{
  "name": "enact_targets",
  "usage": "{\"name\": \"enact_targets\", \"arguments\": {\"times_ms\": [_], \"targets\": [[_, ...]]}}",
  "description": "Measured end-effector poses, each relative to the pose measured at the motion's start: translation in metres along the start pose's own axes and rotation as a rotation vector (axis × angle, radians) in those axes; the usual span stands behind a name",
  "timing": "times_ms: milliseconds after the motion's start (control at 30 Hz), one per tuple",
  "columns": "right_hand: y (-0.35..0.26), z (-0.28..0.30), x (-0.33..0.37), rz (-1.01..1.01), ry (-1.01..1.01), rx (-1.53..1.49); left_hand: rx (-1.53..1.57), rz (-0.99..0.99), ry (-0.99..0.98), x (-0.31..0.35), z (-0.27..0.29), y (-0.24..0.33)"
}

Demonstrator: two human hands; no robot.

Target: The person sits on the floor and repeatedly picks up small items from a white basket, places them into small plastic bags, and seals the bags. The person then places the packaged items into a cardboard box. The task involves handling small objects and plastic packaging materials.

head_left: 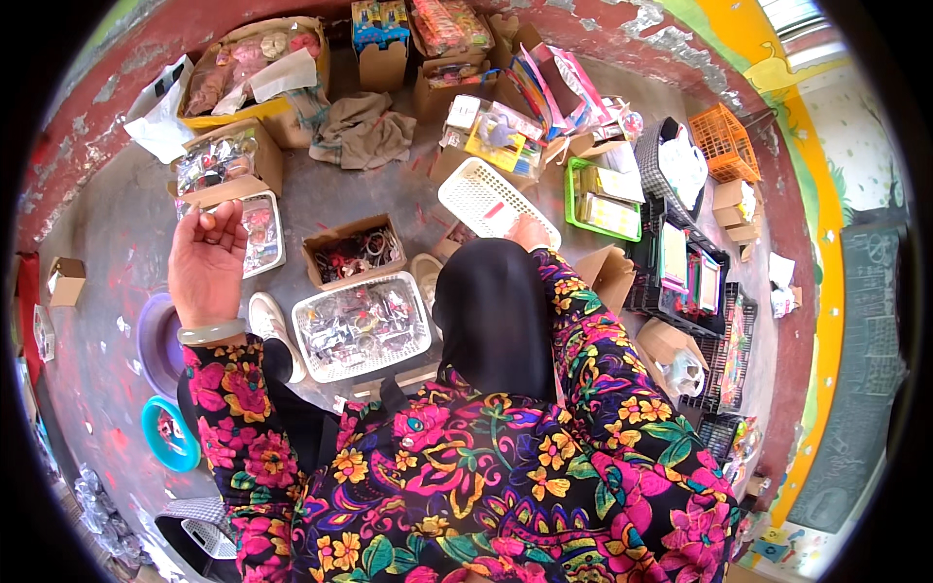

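My left hand [208, 267] is raised at the left, palm up, its fingers loosely curled and apart with nothing seen in them. Behind it stands a white basket [279, 238] of small packets. My right hand [528, 232] grips the near edge of a slanted white plastic basket [465, 202], with its fingertips partly hidden. A small red-and-white piece [498, 212] lies inside that basket. Before my knees sits another white basket [424, 335], full of clear-wrapped small items. A cardboard box [335, 275] of loose dark and red trinkets is just beyond it.
A green basket [573, 216] with yellow packs and a black crate [721, 325] stand to the right. An orange crate [724, 143] is farther back. Cardboard boxes [383, 70] line the far wall. Purple [155, 340] and turquoise basins [155, 444] stand at the left.
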State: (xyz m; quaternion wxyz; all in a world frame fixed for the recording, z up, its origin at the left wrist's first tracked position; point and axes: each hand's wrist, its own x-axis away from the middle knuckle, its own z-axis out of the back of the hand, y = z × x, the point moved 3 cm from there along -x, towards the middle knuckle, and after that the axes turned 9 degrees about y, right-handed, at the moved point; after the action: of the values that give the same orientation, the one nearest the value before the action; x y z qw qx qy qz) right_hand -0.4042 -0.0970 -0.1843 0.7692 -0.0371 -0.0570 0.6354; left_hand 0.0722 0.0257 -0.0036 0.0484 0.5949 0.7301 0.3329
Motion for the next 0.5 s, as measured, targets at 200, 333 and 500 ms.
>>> {"name": "enact_targets", "arguments": {"times_ms": [200, 333, 500], "targets": [[-0.015, 0.009, 0.004, -0.138, 0.032, 0.082, -0.052, 0.004, -0.018, 0.004, -0.003, -0.002], [0.005, -0.003, -0.006, -0.144, -0.042, -0.009, -0.060, 0.019, -0.004, 0.002, -0.003, -0.006], [0.016, 0.004, -0.023, 0.110, -0.013, -0.256, -0.114, -0.015, -0.001, 0.004, -0.007, -0.012]]}}
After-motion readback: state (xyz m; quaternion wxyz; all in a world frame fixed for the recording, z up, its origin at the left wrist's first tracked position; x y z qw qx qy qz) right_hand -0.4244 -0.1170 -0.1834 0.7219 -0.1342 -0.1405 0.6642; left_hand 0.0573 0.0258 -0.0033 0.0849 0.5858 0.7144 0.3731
